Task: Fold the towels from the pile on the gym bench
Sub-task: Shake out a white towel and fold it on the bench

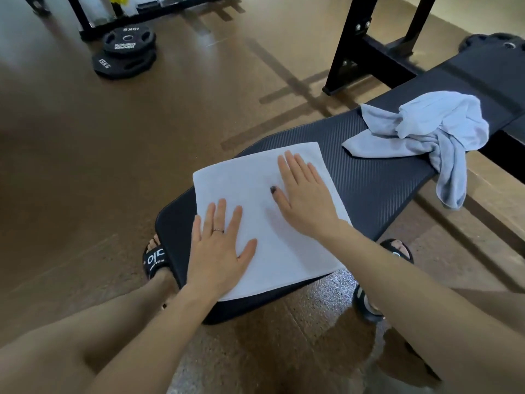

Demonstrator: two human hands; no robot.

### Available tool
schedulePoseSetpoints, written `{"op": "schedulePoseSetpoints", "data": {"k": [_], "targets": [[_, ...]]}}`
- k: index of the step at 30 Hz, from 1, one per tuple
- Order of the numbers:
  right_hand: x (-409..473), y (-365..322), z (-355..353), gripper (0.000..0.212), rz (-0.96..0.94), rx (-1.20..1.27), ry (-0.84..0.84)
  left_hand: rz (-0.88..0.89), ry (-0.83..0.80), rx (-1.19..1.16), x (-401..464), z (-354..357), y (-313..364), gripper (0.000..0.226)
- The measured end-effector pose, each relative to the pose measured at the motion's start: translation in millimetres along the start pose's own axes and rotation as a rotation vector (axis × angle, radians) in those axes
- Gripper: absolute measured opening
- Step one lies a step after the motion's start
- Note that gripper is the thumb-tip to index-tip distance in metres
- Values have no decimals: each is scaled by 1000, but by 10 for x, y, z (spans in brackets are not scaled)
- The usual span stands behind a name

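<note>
Hands: left hand [218, 248] and right hand [305, 191], both flat, fingers straight, palms pressing on folded white rectangular cloth towel [255, 194]. Towel lies at near end of black ribbed padded counter [377, 183]. Crumpled pale blue towel [431, 129] sits further along, one end hanging over edge. Black weight plates [126, 52] on floor.

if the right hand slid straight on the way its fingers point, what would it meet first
The right hand lies flat on the folded towel, fingers pointing up-left. It would first cross the towel's far edge onto bare bench pad, then floor. The crumpled towel sits off to the right, likely missed.
</note>
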State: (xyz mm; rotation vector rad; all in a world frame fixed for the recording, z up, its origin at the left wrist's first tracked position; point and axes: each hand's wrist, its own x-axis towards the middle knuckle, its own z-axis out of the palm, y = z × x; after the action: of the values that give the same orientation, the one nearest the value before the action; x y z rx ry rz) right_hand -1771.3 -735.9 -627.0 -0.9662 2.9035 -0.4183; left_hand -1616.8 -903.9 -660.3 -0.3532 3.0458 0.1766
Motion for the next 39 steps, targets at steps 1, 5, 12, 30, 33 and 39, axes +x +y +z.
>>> {"op": "schedulePoseSetpoints", "data": {"k": [1, 5, 12, 30, 33, 39], "targets": [[95, 29, 18, 71, -37, -5, -22, 0, -5, 2, -3, 3, -9, 78], [355, 603, 44, 67, 180, -32, -112, -1, -19, 0, -1, 3, -10, 76], [461, 556, -19, 65, -10, -133, -67, 3, -2, 10, 8, 13, -11, 77], [-1342, -55, 330, 64, -128, -153, -104, 524, 103, 146, -733, 215, 83, 57], [-1417, -6, 329, 65, -164, -178, -115, 543, 123, 110, -749, 218, 76, 52], [-1460, -277, 228, 70, -207, -81, -135, 653, 82, 86, -741, 73, -10, 50]]}}
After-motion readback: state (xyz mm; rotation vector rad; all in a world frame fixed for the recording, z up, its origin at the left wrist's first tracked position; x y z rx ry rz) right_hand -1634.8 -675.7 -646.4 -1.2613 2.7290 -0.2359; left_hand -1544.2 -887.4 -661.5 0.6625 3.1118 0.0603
